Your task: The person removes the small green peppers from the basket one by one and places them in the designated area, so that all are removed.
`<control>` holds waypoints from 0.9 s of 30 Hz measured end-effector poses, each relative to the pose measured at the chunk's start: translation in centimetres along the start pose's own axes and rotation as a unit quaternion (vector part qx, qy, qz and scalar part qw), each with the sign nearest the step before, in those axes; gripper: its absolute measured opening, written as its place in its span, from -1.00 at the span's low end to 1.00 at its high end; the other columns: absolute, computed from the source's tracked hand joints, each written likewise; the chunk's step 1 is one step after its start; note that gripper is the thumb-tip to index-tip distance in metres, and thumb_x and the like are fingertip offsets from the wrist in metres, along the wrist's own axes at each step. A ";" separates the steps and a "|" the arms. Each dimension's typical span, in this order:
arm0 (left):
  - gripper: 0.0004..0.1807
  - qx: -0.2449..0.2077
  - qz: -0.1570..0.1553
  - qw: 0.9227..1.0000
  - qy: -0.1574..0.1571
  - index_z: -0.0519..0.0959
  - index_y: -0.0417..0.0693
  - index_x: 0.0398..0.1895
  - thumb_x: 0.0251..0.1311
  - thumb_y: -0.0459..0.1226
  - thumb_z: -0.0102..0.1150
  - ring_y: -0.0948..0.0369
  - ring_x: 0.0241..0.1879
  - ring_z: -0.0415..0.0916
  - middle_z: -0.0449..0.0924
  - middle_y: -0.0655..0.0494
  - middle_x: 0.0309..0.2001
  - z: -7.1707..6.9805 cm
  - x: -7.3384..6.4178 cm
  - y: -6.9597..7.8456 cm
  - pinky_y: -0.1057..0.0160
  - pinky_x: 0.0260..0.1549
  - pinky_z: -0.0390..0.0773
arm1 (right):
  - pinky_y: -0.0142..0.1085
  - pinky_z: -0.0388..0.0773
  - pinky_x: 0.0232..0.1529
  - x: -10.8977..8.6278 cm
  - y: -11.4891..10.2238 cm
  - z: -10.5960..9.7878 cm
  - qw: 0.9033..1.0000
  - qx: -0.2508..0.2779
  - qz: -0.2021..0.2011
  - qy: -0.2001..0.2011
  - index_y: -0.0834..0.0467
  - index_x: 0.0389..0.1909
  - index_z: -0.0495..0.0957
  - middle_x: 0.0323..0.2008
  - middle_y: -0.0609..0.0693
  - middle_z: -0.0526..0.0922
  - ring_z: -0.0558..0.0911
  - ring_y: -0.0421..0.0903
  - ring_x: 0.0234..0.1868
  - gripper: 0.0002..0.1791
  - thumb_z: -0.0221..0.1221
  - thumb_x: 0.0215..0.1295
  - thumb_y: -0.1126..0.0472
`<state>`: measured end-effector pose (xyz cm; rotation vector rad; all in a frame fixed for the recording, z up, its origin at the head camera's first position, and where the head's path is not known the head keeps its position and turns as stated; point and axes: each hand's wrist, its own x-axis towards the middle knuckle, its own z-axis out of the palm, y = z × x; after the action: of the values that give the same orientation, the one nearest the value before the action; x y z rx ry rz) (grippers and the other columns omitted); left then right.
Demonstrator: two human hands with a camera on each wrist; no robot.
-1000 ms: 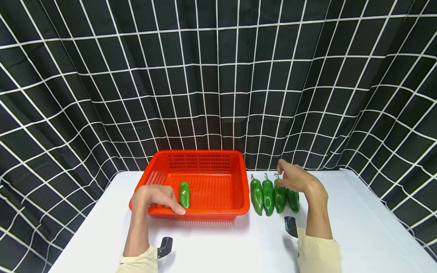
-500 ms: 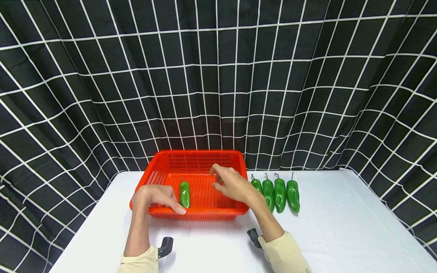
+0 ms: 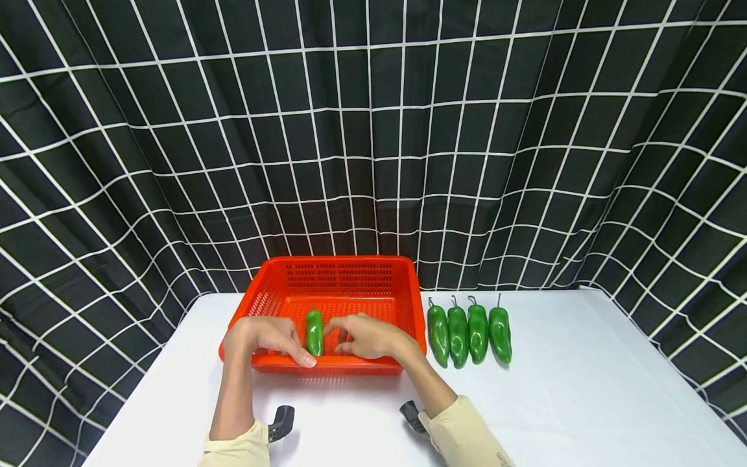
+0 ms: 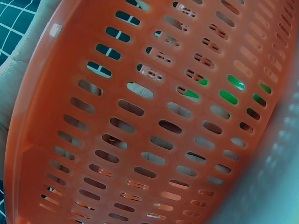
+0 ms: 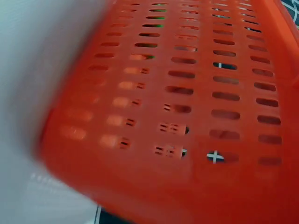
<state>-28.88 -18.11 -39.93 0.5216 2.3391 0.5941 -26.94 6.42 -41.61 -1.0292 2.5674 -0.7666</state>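
Observation:
A red plastic basket (image 3: 373, 368) with slotted walls sits on the white table. Inside it lies one glossy green chili pepper (image 3: 314, 332), stem pointing away. My left hand (image 3: 265, 334) grips the front left rim, its thumb along the rim and its fingers partly hidden behind the wall. My right hand (image 3: 367, 336) reaches over the front rim into the basket, fingers bent loosely and index fingertip just right of the pepper, with nothing seen in its grasp. Both wrist views look at the slotted basket wall (image 4: 117, 154), and bits of green show through the slots.
Right of the basket, several more green chili peppers (image 3: 458, 337) lie side by side in a row, stems pointing away. A black curtain (image 3: 373, 130) with a white grid hangs behind and at both sides of the white table (image 3: 583, 389).
My right hand has moved left from above the rightmost pepper in the row, across the basket, to beside the pepper inside. My left hand stays on the rim.

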 end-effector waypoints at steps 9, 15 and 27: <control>-0.35 0.005 0.025 1.000 -0.016 0.27 0.20 -0.83 -0.06 0.32 0.41 0.33 -0.63 -0.07 0.07 0.33 -0.73 0.2 0.3 0.0 0.32 -0.57 -0.06 | -0.14 0.51 0.09 0.5 -0.6 0.3 0.988 -0.033 0.117 -0.089 -0.52 0.42 0.39 0.36 -0.11 0.58 0.55 -0.12 0.14 -0.11 0.03 0.35 0.51; -0.35 0.007 0.027 1.000 -0.010 0.26 0.18 -0.83 -0.06 0.32 0.40 0.32 -0.63 -0.07 0.05 0.32 -0.73 -0.1 0.2 -0.2 0.31 -0.58 -0.06 | -0.12 0.53 0.08 1.1 -1.0 0.5 0.985 -0.042 0.128 -0.112 -0.58 0.37 0.43 0.35 -0.09 0.58 0.56 -0.07 0.14 -0.21 0.01 0.46 0.42; -0.33 -0.001 -0.005 1.000 0.001 0.29 0.16 -0.85 -0.12 0.35 0.42 0.32 -0.65 -0.01 0.09 0.31 -0.74 0.0 0.2 -0.3 0.32 -0.60 -0.03 | -0.18 0.48 -0.23 0.9 -0.6 0.7 0.981 -0.065 0.184 -0.013 0.00 0.11 0.37 -0.39 -0.02 0.50 0.47 -0.10 -0.39 -0.66 0.13 0.41 0.35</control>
<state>-29.05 -18.25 -40.18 0.5091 2.3405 0.5931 -26.96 5.12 -41.92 -0.5608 2.6987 -0.4900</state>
